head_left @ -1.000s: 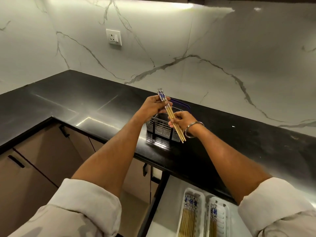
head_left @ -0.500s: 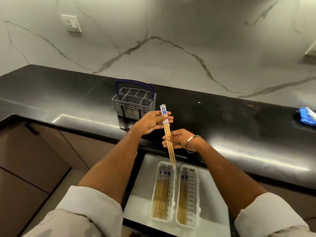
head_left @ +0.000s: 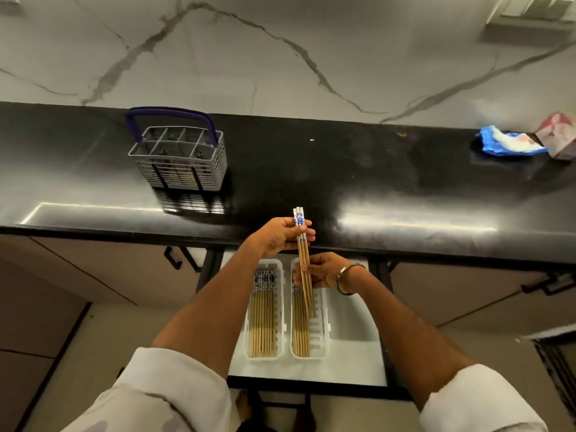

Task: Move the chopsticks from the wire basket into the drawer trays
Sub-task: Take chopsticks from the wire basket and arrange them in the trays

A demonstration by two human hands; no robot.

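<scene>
A small bundle of wooden chopsticks (head_left: 303, 254) with blue-and-white tops is held by both hands above the open drawer. My left hand (head_left: 277, 236) grips the patterned upper ends. My right hand (head_left: 324, 272), with a metal bangle on the wrist, grips the bundle lower down, over the right tray. The grey wire basket (head_left: 179, 159) with a blue handle stands on the black counter to the left; I cannot tell what is inside it. Two white trays lie side by side in the drawer: the left tray (head_left: 282, 310) and the right tray (head_left: 322, 325) both hold several chopsticks.
The open white drawer (head_left: 352, 366) sticks out below the black counter (head_left: 358, 179). A blue-and-white packet (head_left: 508, 141) and a reddish box (head_left: 559, 135) lie at the counter's far right. Closed cabinet fronts flank the drawer. A marble wall rises behind the counter.
Both hands carried the chopstick bundle away from the basket, rightward and down over the drawer trays. My view tilted down toward the drawer.
</scene>
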